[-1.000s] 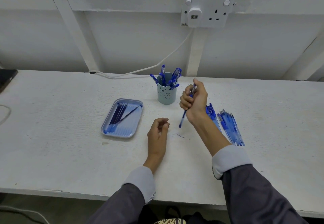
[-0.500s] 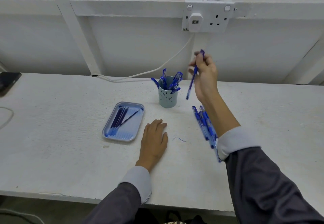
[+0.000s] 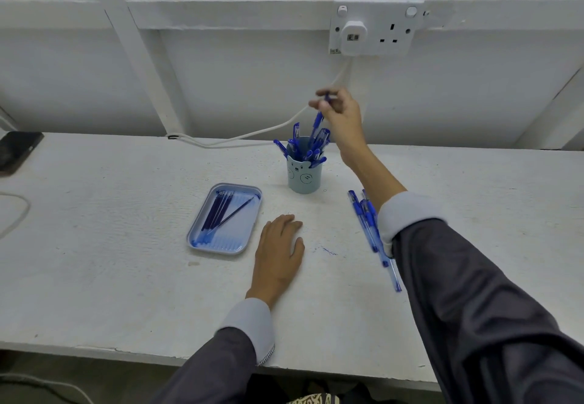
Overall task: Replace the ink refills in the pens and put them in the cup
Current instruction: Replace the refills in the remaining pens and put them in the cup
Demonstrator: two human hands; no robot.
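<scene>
My right hand (image 3: 343,119) is raised above the pale blue bear-face cup (image 3: 304,176) and pinches the top end of a blue pen (image 3: 317,122), whose lower end reaches down among the pens in the cup. Several blue pens stand in that cup. My left hand (image 3: 279,253) lies flat on the white table, fingers straight, holding nothing. More blue pens (image 3: 368,226) lie in a loose row on the table, partly hidden under my right sleeve. A light blue tray (image 3: 245,239) left of my left hand holds several dark ink refills (image 3: 218,212).
A white cable (image 3: 240,138) runs along the back of the table (image 3: 110,245) up to a wall socket (image 3: 376,29). A dark device (image 3: 15,150) sits at the far left edge. A small blue ink mark (image 3: 328,251) is on the table.
My right hand carried the pen from in front of me up and left to above the cup. My left hand uncurled and flattened onto the table.
</scene>
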